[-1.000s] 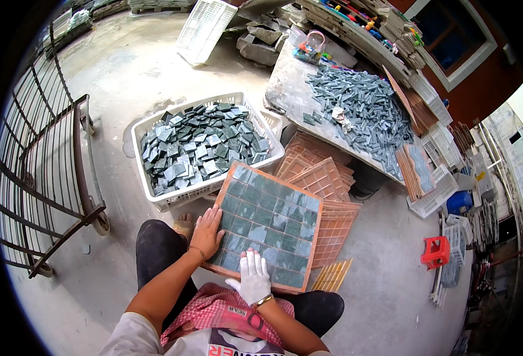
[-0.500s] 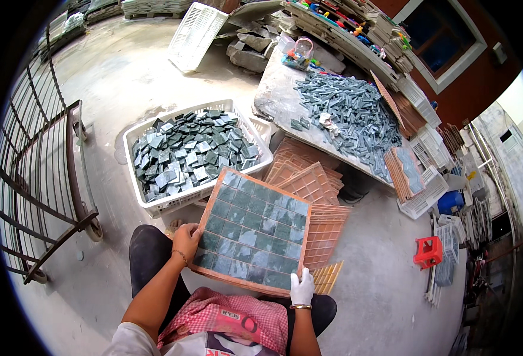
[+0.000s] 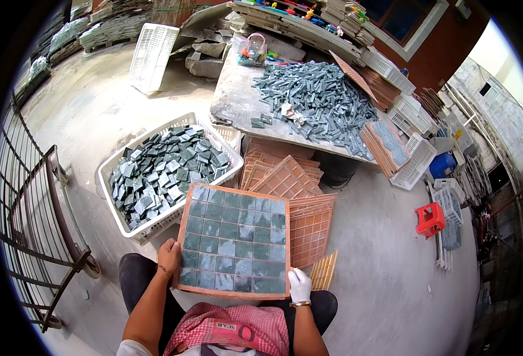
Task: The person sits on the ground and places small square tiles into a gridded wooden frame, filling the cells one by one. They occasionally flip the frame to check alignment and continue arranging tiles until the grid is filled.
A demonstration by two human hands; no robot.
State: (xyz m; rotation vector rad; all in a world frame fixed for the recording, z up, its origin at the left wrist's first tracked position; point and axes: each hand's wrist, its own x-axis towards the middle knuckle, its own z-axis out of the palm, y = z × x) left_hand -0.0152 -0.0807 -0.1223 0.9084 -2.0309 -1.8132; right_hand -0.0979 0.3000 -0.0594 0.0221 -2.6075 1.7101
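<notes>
A square orange-brown grid tray (image 3: 234, 237) filled with dark green-grey stone tiles is held in front of me, above my lap. My bare left hand (image 3: 169, 255) grips its left edge near the lower corner. On the opposite edge, also low down, my white-gloved right hand (image 3: 300, 286) is closed on the frame. Just beyond the tray's upper left stands a white plastic crate (image 3: 118, 209) heaped with loose square stone tiles (image 3: 166, 169). Empty orange-brown grid trays (image 3: 310, 228) are stacked behind and to the right of the filled one.
A stone-topped table (image 3: 229, 101) carries a pile of narrow stone strips (image 3: 326, 101). A metal-barred cart (image 3: 53, 196) stands at the left. Further right are a red stool (image 3: 430, 219) and white crates (image 3: 412, 160). A yellow grid piece (image 3: 324, 270) lies near my right hand.
The tray has turned slightly counterclockwise and now sits straighter before me, a little further left. Both hands keep hold of it. My view has swung to the right.
</notes>
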